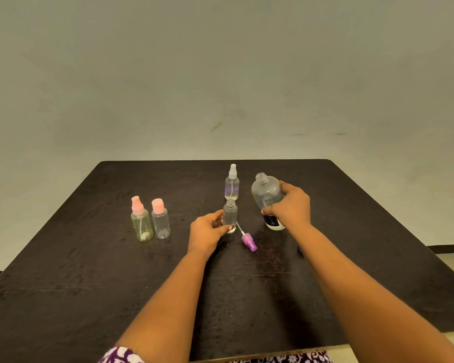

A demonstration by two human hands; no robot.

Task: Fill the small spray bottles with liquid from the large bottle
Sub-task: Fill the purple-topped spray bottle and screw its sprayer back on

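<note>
Mid-bench, the left hand [207, 229] steadied the light, uncapped small bottle [230, 215] low down. The right hand [291, 205] gripped the heavier, smooth large bottle [267, 197] at mid-body.

The light is dim and warm, giving the bare pale wall [220, 74] a greenish-yellow cast that darkens toward the upper corners. The dark, matt, square-topped desk [89, 284] shows only faint sheen and soft, weak shadows beneath the two bare forearms, with small soft highlights on the clear plastic bottles. Wide-angle distortion splays the desk edges outward toward the bottom, and the picture is slightly soft overall, most so at the patterned cloth along the lower edge [121, 356].
</note>
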